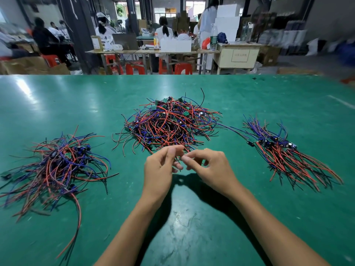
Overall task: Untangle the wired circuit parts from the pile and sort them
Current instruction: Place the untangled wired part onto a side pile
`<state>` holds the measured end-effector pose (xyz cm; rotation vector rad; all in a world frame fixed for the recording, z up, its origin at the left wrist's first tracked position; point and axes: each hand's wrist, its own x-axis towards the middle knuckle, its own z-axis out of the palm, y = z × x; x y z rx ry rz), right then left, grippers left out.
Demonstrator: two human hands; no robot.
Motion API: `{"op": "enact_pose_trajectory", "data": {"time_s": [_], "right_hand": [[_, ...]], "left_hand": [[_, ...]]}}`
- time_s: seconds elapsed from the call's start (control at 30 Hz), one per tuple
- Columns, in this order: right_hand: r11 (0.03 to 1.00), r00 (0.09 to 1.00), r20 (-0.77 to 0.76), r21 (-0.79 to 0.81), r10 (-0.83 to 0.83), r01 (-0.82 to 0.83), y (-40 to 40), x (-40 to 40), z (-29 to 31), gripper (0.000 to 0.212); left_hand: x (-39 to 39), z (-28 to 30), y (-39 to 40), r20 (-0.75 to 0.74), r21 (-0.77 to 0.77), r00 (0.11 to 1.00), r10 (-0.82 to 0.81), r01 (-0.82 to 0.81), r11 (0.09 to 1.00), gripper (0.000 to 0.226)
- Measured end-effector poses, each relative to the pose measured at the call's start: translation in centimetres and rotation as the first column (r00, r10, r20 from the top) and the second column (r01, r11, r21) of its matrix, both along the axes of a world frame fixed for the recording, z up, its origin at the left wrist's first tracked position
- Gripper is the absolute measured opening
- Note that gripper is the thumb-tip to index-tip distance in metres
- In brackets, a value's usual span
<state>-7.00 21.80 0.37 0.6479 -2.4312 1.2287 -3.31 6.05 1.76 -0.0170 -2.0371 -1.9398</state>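
Observation:
A big tangled pile of wired circuit parts [169, 123], red, blue and black leads with small green boards, lies mid-table. A looser heap [57, 166] sits at the left. At the right, a sorted bundle [278, 148] lies with its boards lined up and leads fanned out. Both hands hover at the big pile's near edge, fingertips almost meeting. My right hand [207, 167] pinches thumb and forefinger at a thin dark wire end [179, 164]. My left hand [161, 167] has curled fingers beside it; whether it holds the wire is hidden.
The green table mat [192, 217] spreads wide in front of me. Beyond its far edge [172, 74] are red stools, work tables with boxes and bottles, and several people seated or standing.

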Motion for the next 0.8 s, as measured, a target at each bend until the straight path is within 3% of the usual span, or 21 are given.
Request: {"op": "enact_pose_trajectory", "data": {"time_s": [0.1, 0.17, 0.27, 0.47, 0.57, 0.67, 0.8], "right_hand": [[0.973, 0.982, 0.004, -0.133, -0.189, 0.188, -0.8, -1.0, 0.0, 0.030], [0.936, 0.936, -0.007, -0.011, -0.353, 0.353, -0.7, -1.9, -0.1, 0.028], [0.893, 0.905, 0.007, 0.163, -0.426, 0.419, -0.5, -2.7, -0.6, 0.029], [0.889, 0.914, 0.030, 0.245, -0.405, 0.386, -0.6, -3.0, -0.9, 0.028], [0.900, 0.905, -0.044, 0.098, -0.422, 0.425, -0.6, -2.4, -0.3, 0.020], [0.894, 0.876, -0.177, -0.059, -0.448, 0.445, -0.6, -0.9, 0.5, 0.018], [0.959, 0.841, -0.484, 0.013, -0.241, 0.282, -1.3, 0.7, 0.6, 0.014]], "left_hand": [[-0.3, -0.3, -0.8, 0.035, -0.018, 0.996, 0.080, -0.079, 0.997, 0.022], [-0.5, -0.5, -1.2, 0.093, -0.042, 0.989, 0.115, -0.111, 0.993, 0.022], [-0.4, -0.2, -1.1, 0.163, 0.042, 0.982, 0.096, -0.104, 0.994, 0.025], [-0.4, 0.6, -0.8, 0.256, 0.191, 0.966, 0.035, -0.086, 0.978, 0.023], [-0.4, 0.7, -0.7, 0.267, 0.241, 0.964, 0.005, -0.072, 0.968, 0.023], [-0.5, 0.6, -0.6, 0.283, 0.296, 0.957, -0.055, -0.033, 0.955, 0.021], [-0.7, 0.6, -0.4, 0.325, 0.397, 0.934, -0.148, 0.007, 0.918, 0.020]]}}
